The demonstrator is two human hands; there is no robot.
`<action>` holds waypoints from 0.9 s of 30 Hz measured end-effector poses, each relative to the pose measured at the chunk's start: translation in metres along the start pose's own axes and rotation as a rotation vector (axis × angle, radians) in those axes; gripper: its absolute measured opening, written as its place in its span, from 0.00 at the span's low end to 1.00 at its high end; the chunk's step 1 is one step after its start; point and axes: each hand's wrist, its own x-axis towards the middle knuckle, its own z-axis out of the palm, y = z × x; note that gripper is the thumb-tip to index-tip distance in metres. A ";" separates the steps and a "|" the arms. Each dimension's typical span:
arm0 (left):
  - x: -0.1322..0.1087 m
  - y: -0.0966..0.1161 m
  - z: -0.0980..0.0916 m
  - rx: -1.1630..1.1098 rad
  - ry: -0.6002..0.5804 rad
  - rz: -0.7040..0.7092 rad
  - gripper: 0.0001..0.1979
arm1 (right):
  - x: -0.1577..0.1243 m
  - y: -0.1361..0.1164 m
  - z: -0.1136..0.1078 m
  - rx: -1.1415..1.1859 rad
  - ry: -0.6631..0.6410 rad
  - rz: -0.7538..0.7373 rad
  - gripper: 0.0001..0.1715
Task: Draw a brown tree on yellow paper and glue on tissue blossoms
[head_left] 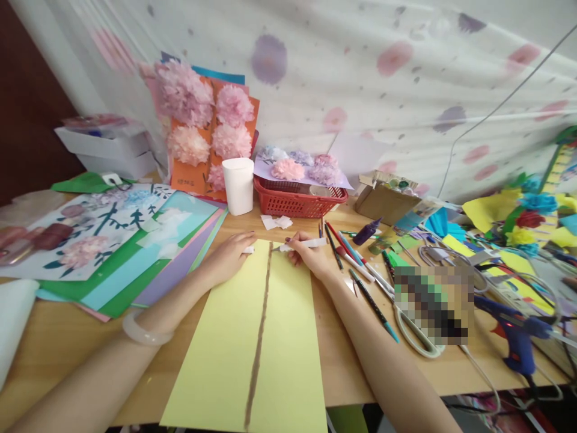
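Paper: a yellow sheet [225, 337] lies at the desk's 6 o'clock edge, with a brown stripe [261, 325] down its middle.
Left hand: the left hand [229, 255] rests flat on the sheet's top edge, fingers loosely extended.
Right hand: the right hand [306, 257] pinches a white stick [311, 243], its tip at the stripe's top end.
Surroundings: a red basket [297, 204] sits at 12 o'clock from the hands, and pens [356, 264] at 3 o'clock.

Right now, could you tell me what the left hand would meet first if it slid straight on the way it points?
Probably the white paper scraps beyond the left hand, with the red basket behind them; depth is hard to judge.
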 end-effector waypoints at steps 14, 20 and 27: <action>-0.001 -0.004 0.001 0.002 -0.012 0.018 0.25 | -0.001 0.001 0.000 0.001 0.005 -0.009 0.14; -0.001 -0.004 0.000 0.013 -0.025 0.021 0.25 | -0.002 0.000 0.001 0.012 0.004 -0.016 0.14; -0.001 -0.004 0.000 0.004 -0.017 0.022 0.24 | -0.002 0.000 0.001 0.008 0.001 -0.016 0.14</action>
